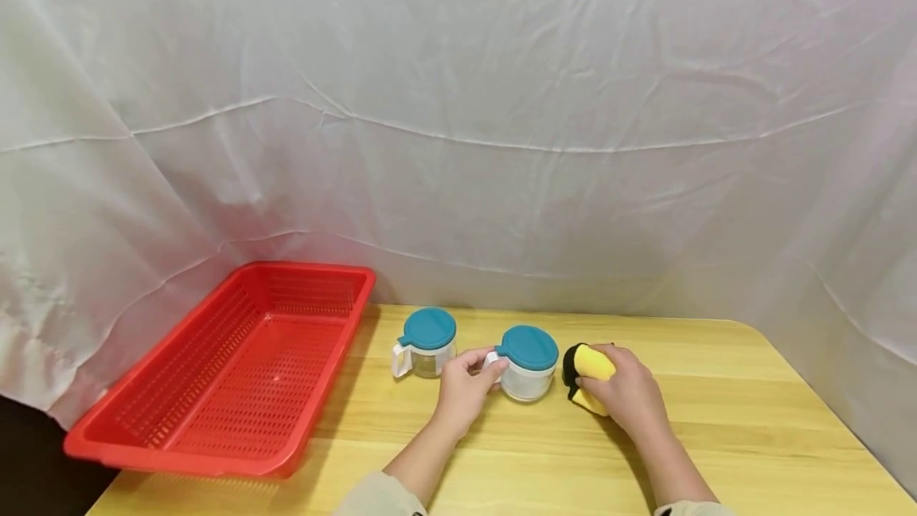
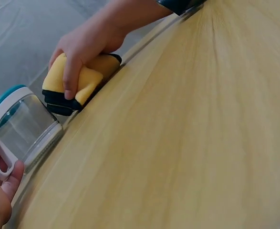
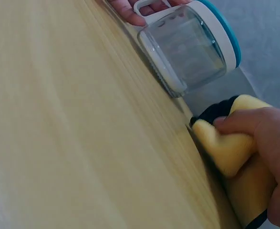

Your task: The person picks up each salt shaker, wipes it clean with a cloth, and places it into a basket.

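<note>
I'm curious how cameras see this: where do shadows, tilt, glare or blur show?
Head view: soft shadow on the table beside the red basket; left wrist view: table edge slants diagonally, faint reflections on the glass jar; right wrist view: tilted too, pale sheen at lower left, yellow cloth looks slightly soft.

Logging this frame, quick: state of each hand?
Left hand: closed, holding the nearer jar by its white handle.
Right hand: closed, holding the yellow-and-black cloth.

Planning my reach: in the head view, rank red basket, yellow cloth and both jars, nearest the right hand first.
1. Yellow cloth: in the right hand.
2. Held jar: left of cloth.
3. Other jar: farther left.
4. Red basket: leftmost.
</note>
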`<state>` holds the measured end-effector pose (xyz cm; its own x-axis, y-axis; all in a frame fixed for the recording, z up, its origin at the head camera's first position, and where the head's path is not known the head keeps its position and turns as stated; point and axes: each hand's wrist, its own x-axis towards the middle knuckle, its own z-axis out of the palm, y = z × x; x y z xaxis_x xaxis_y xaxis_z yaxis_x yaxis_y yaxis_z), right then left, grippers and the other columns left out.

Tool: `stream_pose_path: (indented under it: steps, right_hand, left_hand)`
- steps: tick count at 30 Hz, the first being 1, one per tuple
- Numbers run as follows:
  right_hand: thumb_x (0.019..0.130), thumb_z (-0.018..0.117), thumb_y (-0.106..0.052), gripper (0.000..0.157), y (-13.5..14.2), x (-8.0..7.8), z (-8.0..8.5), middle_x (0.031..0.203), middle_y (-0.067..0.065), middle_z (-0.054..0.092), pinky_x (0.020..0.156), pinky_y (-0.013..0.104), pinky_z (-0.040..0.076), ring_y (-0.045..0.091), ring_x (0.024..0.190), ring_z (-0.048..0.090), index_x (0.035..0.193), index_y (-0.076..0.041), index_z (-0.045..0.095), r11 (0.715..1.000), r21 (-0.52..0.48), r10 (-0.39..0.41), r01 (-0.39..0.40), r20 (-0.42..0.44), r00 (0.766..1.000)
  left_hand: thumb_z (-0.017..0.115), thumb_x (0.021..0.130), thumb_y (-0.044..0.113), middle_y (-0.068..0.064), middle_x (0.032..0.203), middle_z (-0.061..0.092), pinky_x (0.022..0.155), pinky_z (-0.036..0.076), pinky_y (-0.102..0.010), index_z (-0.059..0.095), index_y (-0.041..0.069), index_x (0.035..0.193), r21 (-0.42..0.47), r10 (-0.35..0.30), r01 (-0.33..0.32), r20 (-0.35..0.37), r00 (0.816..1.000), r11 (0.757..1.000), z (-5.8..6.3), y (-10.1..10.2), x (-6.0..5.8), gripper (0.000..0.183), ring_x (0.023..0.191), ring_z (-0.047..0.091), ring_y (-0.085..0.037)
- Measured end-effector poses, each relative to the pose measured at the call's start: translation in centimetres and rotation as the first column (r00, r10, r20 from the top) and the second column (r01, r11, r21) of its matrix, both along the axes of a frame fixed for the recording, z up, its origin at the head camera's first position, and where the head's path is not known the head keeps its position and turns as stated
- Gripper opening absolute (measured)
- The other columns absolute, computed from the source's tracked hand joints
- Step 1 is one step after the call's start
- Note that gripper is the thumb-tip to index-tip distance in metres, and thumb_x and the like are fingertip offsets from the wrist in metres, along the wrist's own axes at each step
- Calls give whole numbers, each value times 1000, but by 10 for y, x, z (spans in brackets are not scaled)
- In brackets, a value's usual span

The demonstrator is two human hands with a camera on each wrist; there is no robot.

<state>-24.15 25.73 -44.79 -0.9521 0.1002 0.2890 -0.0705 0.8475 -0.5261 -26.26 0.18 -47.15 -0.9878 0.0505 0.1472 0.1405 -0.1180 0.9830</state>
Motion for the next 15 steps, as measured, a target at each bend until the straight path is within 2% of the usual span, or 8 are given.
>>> stream_pose_path:
  steps: [2,4,10,13,15]
  right_hand:
    - [77,81,-28,56,-1,0,-2,130,19,60,77,47,50,36,103,61,128,-13,63,1000,-26,-5,4,-40,999]
    - [77,81,-26,56,-4,1,-3,128,17,60,75,42,48,34,99,60,129,-14,62,998,-57,-14,10,-78,997]
    - [74,77,-20,58,-19,5,0,98,13,62,59,31,39,26,74,52,126,-11,51,986,-153,-89,61,-179,980]
    - [71,77,-17,57,-27,8,0,96,12,61,57,31,39,25,70,51,122,-9,52,986,-156,-91,48,-278,956]
    - [69,77,-16,55,-31,8,-1,102,12,62,55,34,43,26,72,55,118,-6,54,994,-108,-46,5,-383,923]
  left_hand:
    - [75,87,14,-12,102,68,76,61,-39,72,2,112,2,6,-6,-2,1000,1000,0,0,1,28,85,64,-13]
    - [76,87,16,-11,102,68,74,62,-38,73,2,111,-1,18,-18,-4,1000,1000,1,0,2,27,85,64,-13]
    - [75,88,17,-11,98,66,69,62,-35,74,4,105,-7,103,-103,-31,994,995,6,-1,6,22,85,60,-13]
    - [74,88,12,-12,97,66,68,61,-39,74,2,104,3,172,-172,-57,983,985,10,-1,7,19,86,58,-15]
    - [72,89,8,-14,98,66,70,60,-43,73,-1,104,17,211,-210,-68,975,978,15,-1,10,18,87,58,-16]
